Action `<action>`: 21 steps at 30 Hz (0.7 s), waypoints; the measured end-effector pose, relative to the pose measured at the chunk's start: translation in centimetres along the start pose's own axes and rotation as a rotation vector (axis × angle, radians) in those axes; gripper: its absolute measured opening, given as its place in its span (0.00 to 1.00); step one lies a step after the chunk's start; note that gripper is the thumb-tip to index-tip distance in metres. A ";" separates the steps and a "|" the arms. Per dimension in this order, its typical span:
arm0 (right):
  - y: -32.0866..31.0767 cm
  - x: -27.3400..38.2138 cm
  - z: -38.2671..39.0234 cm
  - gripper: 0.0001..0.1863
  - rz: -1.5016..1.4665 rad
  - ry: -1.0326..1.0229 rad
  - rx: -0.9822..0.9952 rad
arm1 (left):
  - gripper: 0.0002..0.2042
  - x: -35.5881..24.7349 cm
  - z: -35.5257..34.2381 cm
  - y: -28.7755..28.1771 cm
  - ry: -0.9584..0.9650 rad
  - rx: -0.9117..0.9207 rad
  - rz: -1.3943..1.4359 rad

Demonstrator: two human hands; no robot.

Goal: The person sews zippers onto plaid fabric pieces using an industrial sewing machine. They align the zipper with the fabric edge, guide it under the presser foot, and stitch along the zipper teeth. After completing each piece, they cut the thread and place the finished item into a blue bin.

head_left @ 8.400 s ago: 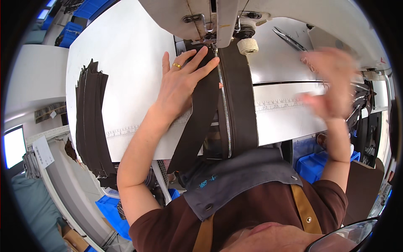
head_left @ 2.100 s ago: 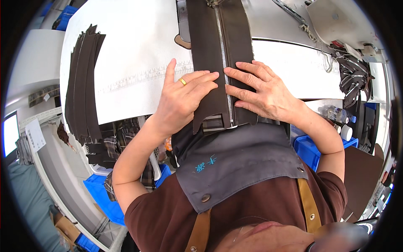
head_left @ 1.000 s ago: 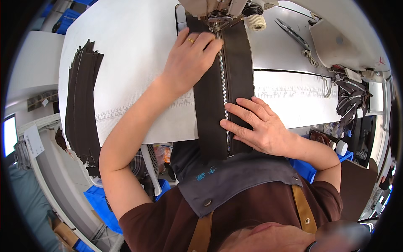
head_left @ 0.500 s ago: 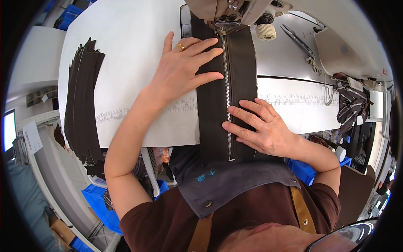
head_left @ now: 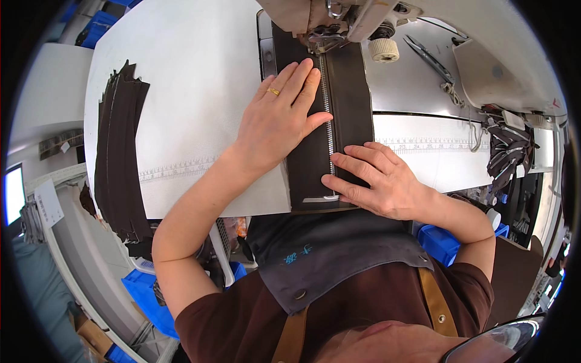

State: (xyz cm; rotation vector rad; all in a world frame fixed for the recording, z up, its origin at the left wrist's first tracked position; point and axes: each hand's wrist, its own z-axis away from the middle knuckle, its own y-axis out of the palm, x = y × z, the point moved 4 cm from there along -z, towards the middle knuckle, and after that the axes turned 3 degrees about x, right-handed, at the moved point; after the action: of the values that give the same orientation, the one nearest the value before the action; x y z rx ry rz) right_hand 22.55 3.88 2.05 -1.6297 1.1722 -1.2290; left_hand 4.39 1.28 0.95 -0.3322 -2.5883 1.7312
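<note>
Dark brown panel (head_left: pixel 351 115) is laid flat under sewing machine head (head_left: pixel 290 15), metal zipper (head_left: pixel 327 103) along its middle; panel is pressed by left hand (head_left: pixel 275 118), fingers extended, thumb out to the teeth; near end is steadied by right hand (head_left: pixel 382 184), fingers spread, no pinch visible; panel could be skewed by uneven pressure; left fingertips could be caught if slid under the needle.

One left hand (head_left: pixel 275 118) and one right hand (head_left: pixel 381 180) were counted. Under them, one dark piece (head_left: pixel 356 103) with one metal zipper (head_left: pixel 327 130) was seen. On the left hand, one ring (head_left: pixel 273 91) was noted. Beyond both hands, one sewing machine (head_left: pixel 357 19) was counted; left of the left hand, one pile of strips (head_left: pixel 121 151), whose exact number could not be told.
</note>
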 end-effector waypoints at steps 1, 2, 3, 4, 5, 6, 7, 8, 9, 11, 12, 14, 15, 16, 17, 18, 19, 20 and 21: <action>0.0 -0.2 -0.1 0.23 0.007 -0.003 -0.002 | 0.28 0.1 -0.1 0.0 -0.002 -0.010 0.045; 0.1 -0.4 -0.2 0.23 0.015 -0.006 -0.004 | 0.28 0.2 -0.1 -0.1 -0.004 -0.019 0.089; 0.1 -0.6 -0.3 0.23 0.022 -0.010 -0.006 | 0.27 0.2 -0.1 0.0 0.007 -0.027 0.083; 0.1 -0.9 -0.4 0.23 0.028 -0.012 -0.003 | 0.26 0.2 0.0 0.0 0.018 -0.035 0.078; 0.0 -1.1 -0.6 0.24 0.034 -0.014 0.000 | 0.26 0.2 0.0 0.0 0.028 -0.042 0.073; -0.1 -1.3 -0.8 0.24 0.039 -0.016 0.004 | 0.26 0.2 -0.1 0.0 0.021 -0.042 0.074; -0.2 -1.6 -1.0 0.24 0.046 -0.023 0.002 | 0.25 0.3 -0.2 -0.1 0.013 -0.042 0.073; -0.3 -1.8 -1.2 0.24 0.051 -0.023 -0.011 | 0.25 0.3 -0.2 -0.2 0.005 -0.042 0.073; -0.4 -2.0 -1.4 0.24 0.057 -0.023 -0.024 | 0.25 0.3 -0.2 -0.2 0.010 -0.049 0.079; -0.5 -2.5 -1.9 0.23 0.049 -0.023 -0.068 | 0.24 0.2 -0.2 0.0 0.026 -0.062 0.093; -0.5 -2.8 -2.0 0.23 0.043 -0.023 -0.076 | 0.24 0.2 -0.3 -0.1 0.017 -0.067 0.095; -0.5 -3.5 -2.4 0.23 0.032 -0.020 -0.091 | 0.23 0.2 -0.4 -0.3 0.001 -0.077 0.100; -0.6 -3.8 -2.6 0.23 0.038 -0.026 -0.111 | 0.22 0.3 -0.4 -0.2 -0.007 -0.073 0.134; -0.6 -4.1 -2.8 0.22 0.044 -0.028 -0.118 | 0.21 0.5 -0.2 -0.1 -0.017 -0.069 0.167; -0.5 -4.4 -2.9 0.22 0.050 -0.029 -0.125 | 0.21 0.6 -0.2 0.0 -0.026 -0.066 0.200; -0.5 -4.6 -3.1 0.22 0.056 -0.031 -0.132 | 0.20 0.6 -0.2 -0.1 -0.027 -0.068 0.198; -0.5 -4.9 -3.2 0.22 0.061 -0.026 -0.148 | 0.20 0.6 -0.4 -0.2 -0.027 -0.071 0.197; -0.6 -5.1 -3.3 0.22 0.068 -0.024 -0.151 | 0.19 0.6 -0.5 -0.2 -0.027 -0.073 0.197; -0.7 -5.4 -3.5 0.22 0.075 -0.022 -0.153 | 0.19 0.6 -0.6 -0.3 -0.035 -0.064 0.196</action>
State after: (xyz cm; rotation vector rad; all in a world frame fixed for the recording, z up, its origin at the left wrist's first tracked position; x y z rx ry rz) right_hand 18.68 9.10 2.13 -1.6895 1.3296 -1.0942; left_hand 3.82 1.82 1.41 -0.5797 -2.7233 1.7255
